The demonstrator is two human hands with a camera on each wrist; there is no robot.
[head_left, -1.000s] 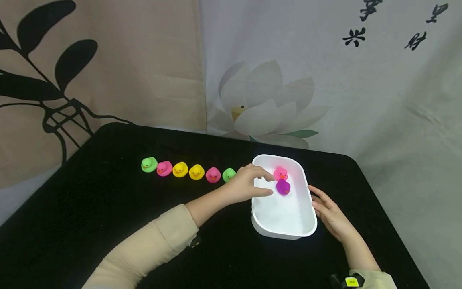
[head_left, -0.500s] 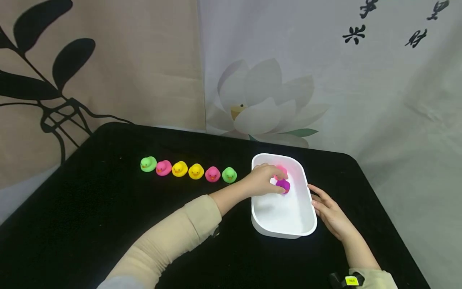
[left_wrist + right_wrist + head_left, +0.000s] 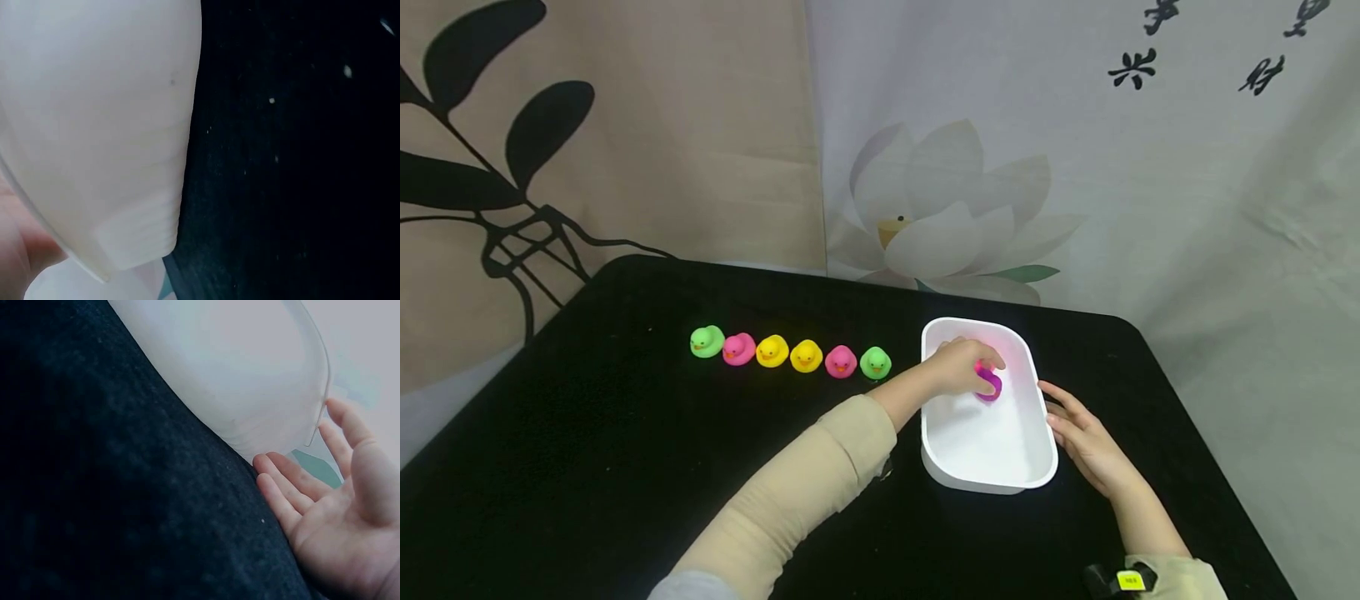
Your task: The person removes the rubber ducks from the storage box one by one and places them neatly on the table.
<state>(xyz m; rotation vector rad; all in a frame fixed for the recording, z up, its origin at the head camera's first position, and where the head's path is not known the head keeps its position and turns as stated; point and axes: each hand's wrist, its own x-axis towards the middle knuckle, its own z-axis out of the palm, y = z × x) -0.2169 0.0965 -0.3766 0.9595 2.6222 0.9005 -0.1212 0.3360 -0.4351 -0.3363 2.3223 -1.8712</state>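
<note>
My left hand (image 3: 962, 367) reaches over the near-left rim of a white plastic basin (image 3: 981, 454), its thumb and fingers closing around a purple rubber duck (image 3: 992, 384) on the bottom. Just behind it a pink rubber duck (image 3: 979, 367) is mostly hidden by the fingers. My right hand (image 3: 1086, 442) stands at the basin's right side, fingers relaxed, fingertips against the outer wall. The right wrist view shows that hand (image 3: 344, 506) with fingers spread at the wall. In the left wrist view the basin's outer wall (image 3: 112, 125) hides most of the left hand (image 3: 22, 240).
Left of the basin a row of rubber ducks runs across the black table (image 3: 587, 467): a green duck (image 3: 707, 342) at one end, pink and yellow ones between, another green duck (image 3: 876, 363) nearest the basin. A printed cloth (image 3: 715, 125) hangs behind.
My left hand has moved right and deeper into the basin, from above its left rim onto the purple duck, fingers drawing closer together. The right hand keeps its place.
</note>
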